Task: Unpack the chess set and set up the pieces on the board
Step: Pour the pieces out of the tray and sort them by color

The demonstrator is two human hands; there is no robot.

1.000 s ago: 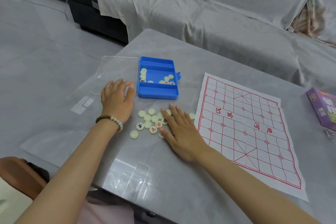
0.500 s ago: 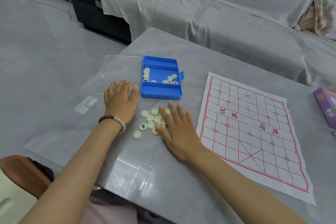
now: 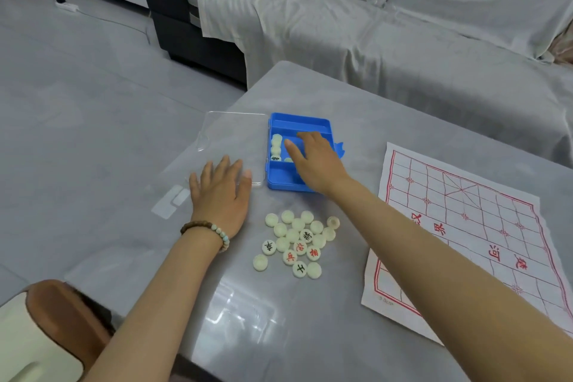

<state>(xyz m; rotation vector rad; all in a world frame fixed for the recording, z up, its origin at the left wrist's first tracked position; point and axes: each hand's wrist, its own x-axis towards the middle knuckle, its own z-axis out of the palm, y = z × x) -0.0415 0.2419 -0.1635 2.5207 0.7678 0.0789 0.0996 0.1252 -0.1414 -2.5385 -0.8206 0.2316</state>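
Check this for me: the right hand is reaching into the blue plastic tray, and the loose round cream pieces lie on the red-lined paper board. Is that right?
Not quite. In the head view the right hand is reaching into the blue plastic tray, but the loose round cream pieces lie heaped on the grey table, left of the red-lined paper board, not on it.

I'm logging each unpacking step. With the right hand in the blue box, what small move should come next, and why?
Probably the right hand should close its fingers on the pieces in the blue box and carry them to the pile: several lie beside that hand, and the board holds none yet.
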